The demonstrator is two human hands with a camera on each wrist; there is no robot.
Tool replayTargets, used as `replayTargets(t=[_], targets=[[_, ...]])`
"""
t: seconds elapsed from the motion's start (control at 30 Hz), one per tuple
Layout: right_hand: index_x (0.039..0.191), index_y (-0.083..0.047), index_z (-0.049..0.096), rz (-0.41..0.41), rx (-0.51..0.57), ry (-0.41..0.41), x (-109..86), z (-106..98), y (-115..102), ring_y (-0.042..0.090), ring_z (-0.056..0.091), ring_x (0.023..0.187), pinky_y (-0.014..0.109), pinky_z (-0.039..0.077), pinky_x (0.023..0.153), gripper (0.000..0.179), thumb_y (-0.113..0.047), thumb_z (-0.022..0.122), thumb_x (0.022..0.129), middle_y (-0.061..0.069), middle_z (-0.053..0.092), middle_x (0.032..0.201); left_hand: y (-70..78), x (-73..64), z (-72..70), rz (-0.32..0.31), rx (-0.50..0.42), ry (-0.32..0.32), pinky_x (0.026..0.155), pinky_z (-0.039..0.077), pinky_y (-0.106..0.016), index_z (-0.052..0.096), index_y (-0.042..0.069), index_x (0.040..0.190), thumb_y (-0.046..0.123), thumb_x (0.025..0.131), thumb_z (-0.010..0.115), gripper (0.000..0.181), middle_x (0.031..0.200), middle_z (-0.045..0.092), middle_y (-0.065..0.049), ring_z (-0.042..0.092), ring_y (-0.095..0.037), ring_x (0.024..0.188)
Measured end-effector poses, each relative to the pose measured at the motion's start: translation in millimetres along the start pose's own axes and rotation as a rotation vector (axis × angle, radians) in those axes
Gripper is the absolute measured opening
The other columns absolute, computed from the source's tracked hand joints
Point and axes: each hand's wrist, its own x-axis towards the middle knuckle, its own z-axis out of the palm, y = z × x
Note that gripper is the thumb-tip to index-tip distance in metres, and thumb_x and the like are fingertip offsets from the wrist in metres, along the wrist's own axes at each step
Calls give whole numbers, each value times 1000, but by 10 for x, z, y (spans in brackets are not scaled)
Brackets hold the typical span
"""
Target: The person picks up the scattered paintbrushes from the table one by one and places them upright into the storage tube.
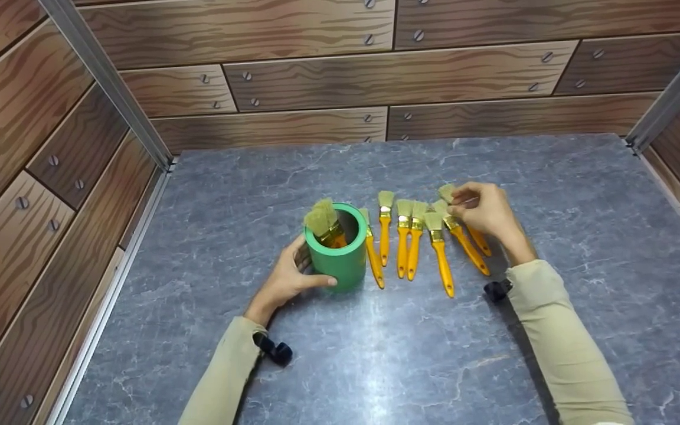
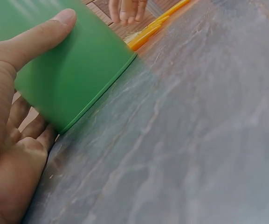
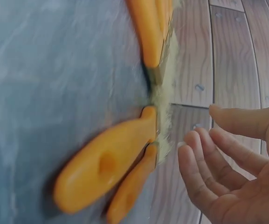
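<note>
An upright green can (image 1: 343,267) stands on the table, with paintbrushes (image 1: 322,221) in it, bristles up and leaning over the left rim. My left hand (image 1: 290,276) grips its left side, the thumb across the front and the fingers round behind. My right hand (image 1: 487,212) hovers over the bristle ends at the right of a row of paintbrushes (image 1: 443,265) with orange handles. In the right wrist view, nothing is between its loosely bent fingers (image 3: 197,186), and a paintbrush (image 3: 111,154) lies just beside them.
Several paintbrushes (image 1: 385,227) lie right of the can, handles towards me, the nearest close to its side. The grey marbled table (image 1: 422,366) is bounded by a wood-patterned back wall (image 1: 340,88) and side walls with metal corner posts (image 1: 118,88).
</note>
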Motion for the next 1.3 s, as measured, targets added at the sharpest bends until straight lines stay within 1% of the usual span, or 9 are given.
replayTargets(t=[0.1, 0.23, 0.3, 0.37, 0.57, 0.8, 1.0, 1.1, 1.3], targets=[[115, 9, 75, 43, -28, -6, 12, -28, 58, 36, 77, 93, 8, 51, 67, 27, -2, 77, 90, 27, 77, 107, 11, 0, 2, 4, 1, 1, 129, 38, -42, 44, 24, 163, 8, 77, 98, 102, 161, 53, 0, 48, -21, 152], [114, 9, 76, 104, -52, -23, 29, -56, 118, 15, 71, 81, 9, 51, 64, 29, 1, 78, 86, 27, 77, 106, 13, 2, 0, 13, -2, 3, 129, 38, -43, 45, 23, 162, 7, 77, 98, 102, 161, 53, -1, 47, -22, 152], [114, 8, 76, 132, -62, -31, 33, -66, 134, 8, 67, 78, 10, 51, 64, 31, -1, 81, 85, 26, 77, 107, 7, 4, -5, 17, -6, 2, 129, 38, -43, 45, 22, 162, 7, 77, 97, 102, 161, 53, -2, 48, -22, 152], [115, 7, 76, 159, -79, -38, 36, -74, 150, 8, 65, 78, 12, 51, 65, 33, -3, 84, 85, 26, 77, 108, 1, 4, -10, 18, -6, 1, 129, 38, -43, 45, 21, 162, 7, 77, 97, 101, 161, 53, -2, 48, -22, 152], [118, 7, 75, 223, -114, -81, 39, -93, 191, 20, 69, 86, 17, 51, 67, 36, -5, 85, 85, 23, 77, 108, -10, 0, -18, 21, -10, -2, 131, 35, -43, 44, 21, 163, 6, 78, 97, 102, 162, 53, -3, 46, -24, 153], [114, 4, 75, 256, -155, -106, 30, -109, 201, 21, 67, 83, 23, 51, 69, 32, -8, 83, 86, 15, 76, 99, -11, -1, -17, 20, 11, 4, 131, 35, -44, 46, 23, 162, 8, 78, 97, 100, 160, 54, -2, 47, -22, 152], [114, 3, 71, 283, -165, -135, 27, -111, 192, 26, 68, 88, 28, 53, 73, 31, -10, 80, 87, 17, 74, 102, -10, -3, -16, 7, 13, 3, 131, 35, -43, 45, 23, 162, 9, 78, 97, 99, 160, 55, -2, 47, -23, 153], [112, 3, 70, 286, -165, -138, 33, -111, 196, 25, 68, 87, 27, 52, 71, 30, -11, 80, 87, 16, 74, 101, -15, 1, -14, 7, 21, 3, 130, 36, -43, 45, 24, 162, 9, 79, 97, 98, 160, 55, -1, 47, -22, 152], [110, 5, 70, 284, -132, -148, 35, -129, 196, 14, 64, 76, 21, 53, 63, 30, -8, 79, 85, 13, 74, 97, -10, 7, -12, 7, 18, -1, 130, 36, -43, 46, 23, 161, 10, 78, 98, 99, 159, 55, -1, 48, -22, 151]])
